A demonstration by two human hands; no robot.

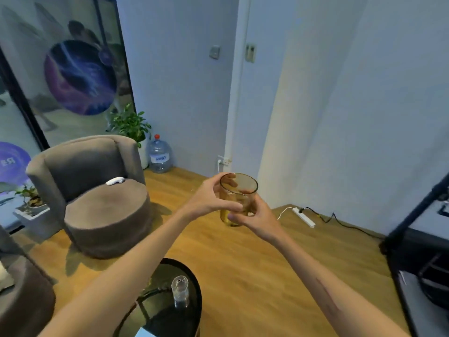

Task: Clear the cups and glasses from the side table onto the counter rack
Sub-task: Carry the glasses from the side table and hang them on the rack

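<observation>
An amber glass [237, 190] is held upright in mid-air over the wooden floor, with both hands on it. My left hand [209, 197] wraps its left side near the rim. My right hand [255, 216] cups its lower right side. Below, a round dark glass side table [158, 300] sits at the bottom edge of the view, and a small clear glass [180, 291] stands on it. The counter rack is not clearly visible; a dark metal frame [413, 215] stands at the far right.
A brown round armchair [97, 190] stands to the left, with a white object on its seat. A water jug [159, 154] and a potted plant [130, 124] sit by the wall. A white power strip [303, 216] with cables lies on the floor at right.
</observation>
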